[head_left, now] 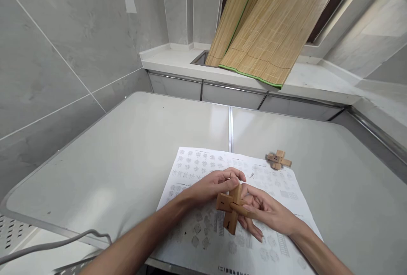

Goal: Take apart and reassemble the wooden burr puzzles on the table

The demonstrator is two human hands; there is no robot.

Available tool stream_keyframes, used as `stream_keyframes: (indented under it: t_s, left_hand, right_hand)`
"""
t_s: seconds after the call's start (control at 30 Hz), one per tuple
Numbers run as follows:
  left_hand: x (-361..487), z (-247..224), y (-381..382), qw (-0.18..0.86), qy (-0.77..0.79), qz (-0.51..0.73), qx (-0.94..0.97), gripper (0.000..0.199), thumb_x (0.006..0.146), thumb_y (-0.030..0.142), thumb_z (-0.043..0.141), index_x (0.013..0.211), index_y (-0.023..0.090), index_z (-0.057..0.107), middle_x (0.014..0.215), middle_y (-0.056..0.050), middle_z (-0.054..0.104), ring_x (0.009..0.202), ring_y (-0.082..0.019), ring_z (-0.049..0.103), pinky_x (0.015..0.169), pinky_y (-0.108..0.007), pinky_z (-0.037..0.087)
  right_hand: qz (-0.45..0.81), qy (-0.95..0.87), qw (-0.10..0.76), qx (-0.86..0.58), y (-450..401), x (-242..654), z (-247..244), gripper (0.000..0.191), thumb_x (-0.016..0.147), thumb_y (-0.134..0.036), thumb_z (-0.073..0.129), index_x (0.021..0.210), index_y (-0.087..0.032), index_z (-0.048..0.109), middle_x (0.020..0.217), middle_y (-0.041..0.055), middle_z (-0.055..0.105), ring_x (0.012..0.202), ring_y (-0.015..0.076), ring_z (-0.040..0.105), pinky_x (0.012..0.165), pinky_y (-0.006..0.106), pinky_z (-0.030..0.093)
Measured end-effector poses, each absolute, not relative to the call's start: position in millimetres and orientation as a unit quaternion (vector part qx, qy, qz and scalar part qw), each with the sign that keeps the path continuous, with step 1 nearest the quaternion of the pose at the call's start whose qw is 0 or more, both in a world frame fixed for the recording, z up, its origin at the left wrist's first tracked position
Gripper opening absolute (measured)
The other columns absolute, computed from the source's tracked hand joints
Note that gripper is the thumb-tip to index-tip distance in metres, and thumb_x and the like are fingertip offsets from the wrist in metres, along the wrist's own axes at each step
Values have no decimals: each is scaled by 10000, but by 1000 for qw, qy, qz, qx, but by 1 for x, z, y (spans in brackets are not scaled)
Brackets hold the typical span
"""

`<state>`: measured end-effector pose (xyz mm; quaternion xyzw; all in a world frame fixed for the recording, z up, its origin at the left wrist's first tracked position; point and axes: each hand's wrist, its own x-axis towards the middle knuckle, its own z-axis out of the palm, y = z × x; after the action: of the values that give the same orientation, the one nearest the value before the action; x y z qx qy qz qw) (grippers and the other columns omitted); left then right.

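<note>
Between my hands is a wooden interlocking puzzle [231, 220], made of crossed bars with dark marks on some faces. It is held tilted above the printed sheet. My left hand [219, 183] pinches the top end of its upright bar with thumb and fingers. My right hand [265, 209] grips it from the right, the thumb along a bar that points toward me. Some right fingers pass behind and under the puzzle, partly hidden by it. A second wooden puzzle [278, 159], marked with a 2, lies at the far right corner of the sheet.
A large printed sheet [187, 177] with rows of small diagrams covers the table's near middle. The pale table [127, 148] has a metal seam. A grey cable [63, 241] runs at the lower left. Behind stand a white counter [178, 61] and a bamboo blind [263, 33].
</note>
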<state>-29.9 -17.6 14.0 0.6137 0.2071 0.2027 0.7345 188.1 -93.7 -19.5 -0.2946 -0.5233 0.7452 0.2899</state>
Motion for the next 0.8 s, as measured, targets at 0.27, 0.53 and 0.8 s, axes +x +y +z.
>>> stream_keyframes:
  t_s: [0.27, 0.53, 0.8]
  left_hand:
    - [-23, 3, -17, 761, 262, 268, 529, 428, 962, 588, 613, 995, 177, 732, 1206, -117, 652, 1071, -256, 600, 944, -361, 443]
    - [-28, -4, -1, 808, 278, 431, 288, 256, 916, 414, 743, 899, 164, 688, 999, -61, 602, 929, -169, 573, 846, -298, 455]
    - [-29, 6, -3, 815, 280, 413, 296, 236, 902, 381, 743, 892, 153, 679, 915, -35, 558, 794, -136, 509, 777, -287, 422]
  right_hand:
    - [783, -472, 324, -244, -88, 197, -16, 276, 1009, -411, 660, 1039, -138, 678, 694, 42, 715, 425, 100, 579, 454, 223, 401]
    - [747, -207, 555, -301, -73, 205, -17, 101, 923, -201, 745, 892, -182, 651, 774, -11, 597, 515, 47, 414, 483, 162, 429]
    - [747, -124, 591, -280, -63, 211, -22, 164, 919, -124, 717, 964, -226, 597, 844, -16, 574, 563, 68, 421, 495, 144, 510]
